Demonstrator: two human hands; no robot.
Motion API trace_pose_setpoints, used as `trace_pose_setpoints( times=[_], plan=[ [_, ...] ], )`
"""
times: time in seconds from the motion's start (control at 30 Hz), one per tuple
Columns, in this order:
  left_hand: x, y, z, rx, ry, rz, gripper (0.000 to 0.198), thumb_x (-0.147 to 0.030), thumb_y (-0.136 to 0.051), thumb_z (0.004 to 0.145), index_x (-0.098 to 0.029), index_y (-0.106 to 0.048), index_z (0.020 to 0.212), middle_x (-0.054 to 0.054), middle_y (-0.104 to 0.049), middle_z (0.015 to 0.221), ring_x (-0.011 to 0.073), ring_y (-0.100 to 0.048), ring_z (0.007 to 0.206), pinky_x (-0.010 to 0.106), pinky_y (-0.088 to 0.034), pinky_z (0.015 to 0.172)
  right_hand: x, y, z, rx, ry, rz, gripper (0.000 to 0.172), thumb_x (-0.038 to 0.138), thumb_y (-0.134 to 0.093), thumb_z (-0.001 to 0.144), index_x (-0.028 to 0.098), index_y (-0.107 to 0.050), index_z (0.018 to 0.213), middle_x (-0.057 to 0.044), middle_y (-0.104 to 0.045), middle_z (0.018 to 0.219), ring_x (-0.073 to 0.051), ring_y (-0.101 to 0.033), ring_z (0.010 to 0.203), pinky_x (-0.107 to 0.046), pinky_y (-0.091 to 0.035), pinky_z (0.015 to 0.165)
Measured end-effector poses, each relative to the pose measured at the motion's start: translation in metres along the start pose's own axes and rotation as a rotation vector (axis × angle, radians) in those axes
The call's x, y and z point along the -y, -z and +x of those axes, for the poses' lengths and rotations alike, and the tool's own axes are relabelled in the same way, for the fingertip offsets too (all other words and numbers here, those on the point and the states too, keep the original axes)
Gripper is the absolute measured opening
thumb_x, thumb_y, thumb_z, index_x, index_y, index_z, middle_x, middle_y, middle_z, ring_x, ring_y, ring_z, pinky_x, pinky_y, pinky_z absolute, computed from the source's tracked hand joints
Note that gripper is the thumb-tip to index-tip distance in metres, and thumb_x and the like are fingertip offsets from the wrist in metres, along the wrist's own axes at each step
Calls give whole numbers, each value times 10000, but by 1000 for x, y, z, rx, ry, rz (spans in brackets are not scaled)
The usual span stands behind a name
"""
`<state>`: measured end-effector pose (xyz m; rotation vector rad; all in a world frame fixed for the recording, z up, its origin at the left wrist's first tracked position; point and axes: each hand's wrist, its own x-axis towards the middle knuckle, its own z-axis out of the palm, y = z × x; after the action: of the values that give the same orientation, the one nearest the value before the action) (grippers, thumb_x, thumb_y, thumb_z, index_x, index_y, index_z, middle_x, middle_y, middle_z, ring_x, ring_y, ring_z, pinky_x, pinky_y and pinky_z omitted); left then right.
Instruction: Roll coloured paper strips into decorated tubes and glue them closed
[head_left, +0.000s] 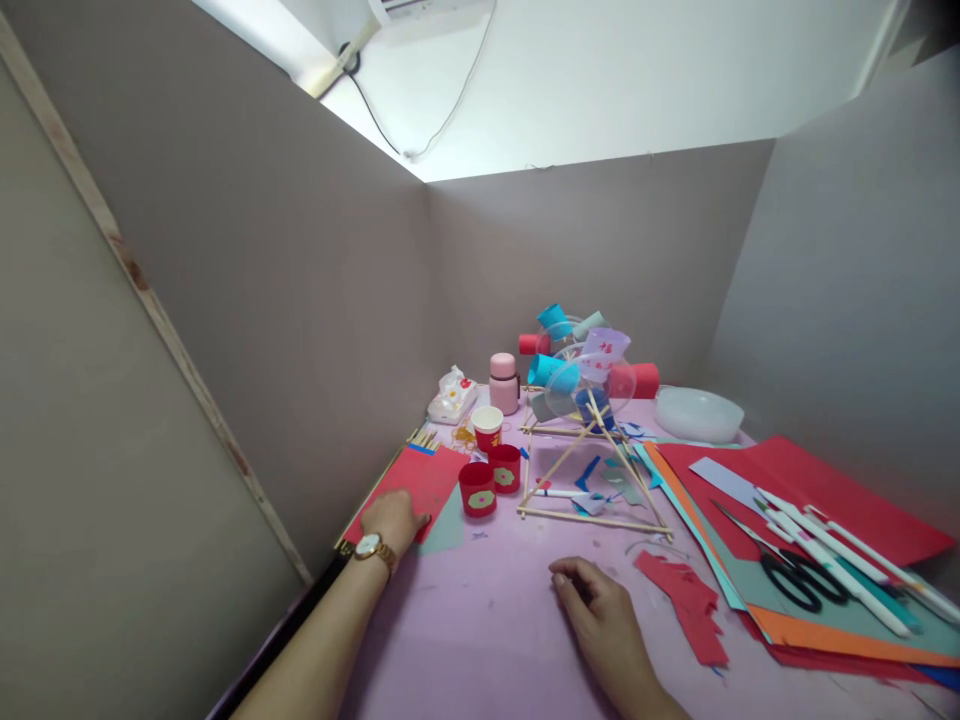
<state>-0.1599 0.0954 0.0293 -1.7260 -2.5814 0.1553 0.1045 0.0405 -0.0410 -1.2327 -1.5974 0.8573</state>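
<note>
My left hand [391, 518], with a gold watch on its wrist, rests on a sheet of red paper [437, 468] at the table's left side. Its thumb sticks out toward the sheet's right edge; the other fingers are bent down out of sight, and whether they grip the paper is unclear. Grey paper [448, 525] peeks out beneath. My right hand [596, 610] lies at the front of the table, fingers loosely curled, thumb apart, holding nothing. Ahead stand two red paper rings [478, 490] with flower stickers and a frame of wooden sticks [600, 519].
Behind the frame, a wheel [566, 385] carries coloured cups. A paper cup [487, 428], a pink flask [504, 385] and a white bowl [699, 415] stand farther back. At right, black-handled scissors [802, 580] and pens lie on coloured paper [855, 500]. Red scraps [686, 600] lie beside my right hand.
</note>
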Motion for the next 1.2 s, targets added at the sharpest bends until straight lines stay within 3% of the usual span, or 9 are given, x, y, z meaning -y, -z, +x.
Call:
trace_pose_setpoints(
  times=[0.2, 0.47, 0.8, 1.0, 1.2],
  plan=[
    [-8, 1, -9, -74, 38, 37, 267, -304, -534, 880, -202, -553, 1126, 75, -566, 1191, 207, -586, 988, 411, -496, 824, 0, 0, 1, -5, 5, -3, 238, 301, -477, 818, 152, -662, 824, -88, -707, 815, -238, -640, 770, -294, -469, 690],
    [-16, 5, -5, 11, 113, 23, 260, -298, -540, 878, -201, -556, 1118, 70, -581, 1161, 197, -600, 956, 389, -509, 795, -1, 0, 0, -9, 34, -1, 223, 269, -469, 819, 157, -662, 832, -80, -710, 814, -227, -642, 763, -281, -468, 687],
    [-9, 3, -12, -53, 69, 4, 264, -303, -538, 878, -203, -554, 1122, 69, -576, 1172, 202, -594, 972, 400, -503, 808, -3, -1, 1, -35, 79, 11, 219, 235, -472, 803, 158, -677, 823, -83, -721, 806, -230, -653, 749, -290, -479, 680],
    [-14, -4, -22, -120, 45, 20, 253, -307, -533, 880, -204, -563, 1109, 74, -575, 1176, 201, -591, 977, 397, -499, 816, -3, -1, 1, -37, 102, 14, 216, 233, -482, 799, 161, -686, 809, -79, -725, 796, -232, -659, 740, -296, -485, 678],
    [-20, -5, -21, -105, 37, 23, 309, -311, -551, 869, -165, -538, 1142, 78, -578, 1159, 216, -597, 968, 426, -504, 801, -2, 0, 1, -35, 109, 16, 220, 236, -480, 797, 158, -685, 815, -88, -725, 806, -240, -660, 749, -305, -482, 687]
  ],
)
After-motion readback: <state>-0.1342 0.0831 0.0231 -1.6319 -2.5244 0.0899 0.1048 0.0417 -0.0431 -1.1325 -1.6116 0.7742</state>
